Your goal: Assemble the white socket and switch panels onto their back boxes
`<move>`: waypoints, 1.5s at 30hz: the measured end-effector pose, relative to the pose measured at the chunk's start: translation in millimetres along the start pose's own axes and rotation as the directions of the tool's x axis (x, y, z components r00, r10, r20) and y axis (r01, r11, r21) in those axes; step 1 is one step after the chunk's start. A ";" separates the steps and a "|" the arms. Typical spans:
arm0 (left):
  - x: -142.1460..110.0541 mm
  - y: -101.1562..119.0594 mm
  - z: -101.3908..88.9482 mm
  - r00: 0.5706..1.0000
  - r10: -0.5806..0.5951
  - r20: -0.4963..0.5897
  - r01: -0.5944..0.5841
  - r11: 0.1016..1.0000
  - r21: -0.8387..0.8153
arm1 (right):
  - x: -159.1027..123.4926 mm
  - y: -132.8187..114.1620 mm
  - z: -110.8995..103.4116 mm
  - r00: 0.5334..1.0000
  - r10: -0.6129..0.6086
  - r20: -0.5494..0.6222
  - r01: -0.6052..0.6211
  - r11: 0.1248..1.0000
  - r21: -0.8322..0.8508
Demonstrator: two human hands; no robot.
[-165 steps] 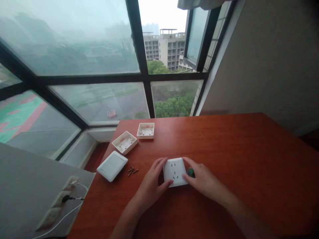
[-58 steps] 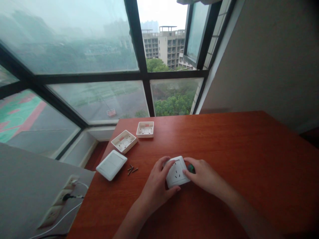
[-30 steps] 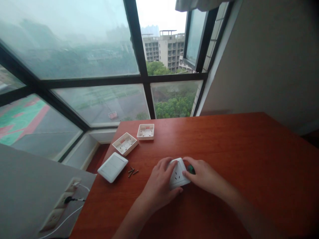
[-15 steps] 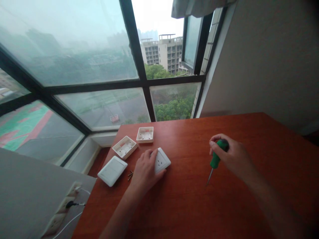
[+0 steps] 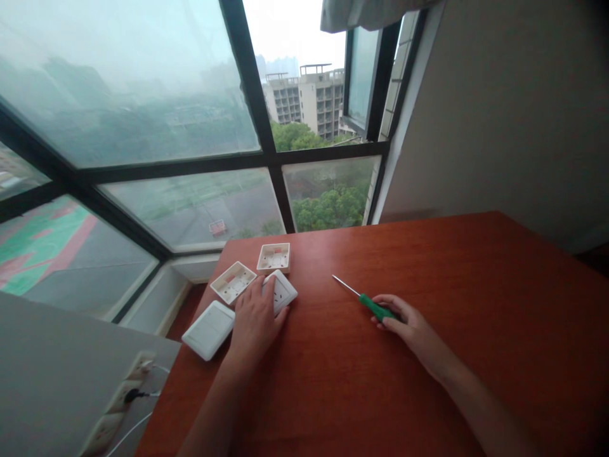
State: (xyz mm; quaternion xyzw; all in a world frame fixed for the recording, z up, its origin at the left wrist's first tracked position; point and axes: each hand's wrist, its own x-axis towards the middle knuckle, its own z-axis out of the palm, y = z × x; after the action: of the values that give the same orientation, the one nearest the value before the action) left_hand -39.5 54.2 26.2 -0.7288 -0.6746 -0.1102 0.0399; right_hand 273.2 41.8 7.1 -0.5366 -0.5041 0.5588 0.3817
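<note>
Over the reddish wood-grain table (image 5: 361,393), the left hand (image 5: 254,319), palm down, clamps a square white socket faceplate (image 5: 287,291); the right hand (image 5: 398,315) curls around a green-handled screwdriver (image 5: 371,306), metal shaft pointing forward-left. Just beyond the faceplate stands a hollow cream plastic mounting box (image 5: 273,261), its twin (image 5: 232,285) to the left.

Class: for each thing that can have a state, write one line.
White square plastic socket: slotted face up, held by left hand
Green-handled metal screwdriver: held in right hand
Two cream square plastic boxes: open side up
White square plastic plate: lying flat
Rounded black plug: plugged into cream wall socket
Black-framed window sash: swung open
</note>
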 end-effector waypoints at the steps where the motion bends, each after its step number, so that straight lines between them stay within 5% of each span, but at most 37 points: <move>1: 0.3 -0.9 0.5 1.000 0.001 -0.008 -0.001 1.000 0.004 | 0.0 0.6 3.4 0.999 -0.037 -0.002 0.036 0.994 -0.102; 6: 2.4 -3.9 2.3 1.000 0.013 -0.021 -0.013 1.000 0.009 | -2.5 2.3 13.7 0.977 -0.212 0.024 0.196 0.844 -0.500; 15: -6.9 -14.0 -12.2 0.981 0.064 -0.182 -0.098 0.978 -0.186 | -12.8 0.2 13.2 0.918 -0.315 0.239 0.395 0.696 -0.600; 20: -38.1 12.8 -33.5 0.923 0.043 -0.382 -0.197 0.907 -0.372 | -12.5 -9.1 51.7 0.784 -0.391 0.482 0.591 0.709 -0.385; 23: -65.0 47.8 -35.0 0.892 0.218 -0.395 -0.385 0.825 -0.413 | 2.1 -7.0 88.5 0.671 -0.513 0.536 0.721 0.620 -0.309; 26: -85.2 82.3 -30.2 0.794 0.411 -0.448 -0.588 0.707 -0.393 | 20.9 -4.1 116.4 0.607 -0.551 0.573 0.774 0.575 -0.266; 28: -91.6 99.2 -26.5 0.731 0.444 -0.518 -0.658 0.658 -0.366 | 29.1 -4.7 125.7 0.614 -0.573 0.543 0.775 0.570 -0.274; 34: -94.0 114.8 -11.3 0.739 0.434 -0.516 -0.663 0.608 -0.438 | 29.7 -11.4 124.0 0.634 -0.609 0.477 0.767 0.574 -0.287; 39: -85.4 111.4 -4.9 0.820 0.451 -0.352 -0.568 0.571 -0.593 | 31.4 -5.0 98.1 0.748 -0.592 0.302 0.664 0.666 -0.340; 42: -68.0 114.1 -13.0 0.893 0.427 -0.141 -0.412 0.651 -0.637 | 32.6 4.8 74.1 0.845 -0.516 0.142 0.529 0.763 -0.372; 45: -44.4 122.3 -17.0 0.922 0.386 -0.020 -0.312 0.714 -0.627 | 31.5 13.9 53.4 0.899 -0.436 0.029 0.414 0.829 -0.376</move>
State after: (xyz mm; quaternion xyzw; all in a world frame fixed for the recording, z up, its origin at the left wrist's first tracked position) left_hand 77.1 -3.2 44.3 -0.8201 -0.4517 -0.2744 -0.2193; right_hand 218.0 61.2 -17.7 -0.4896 -0.6962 0.3378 0.4018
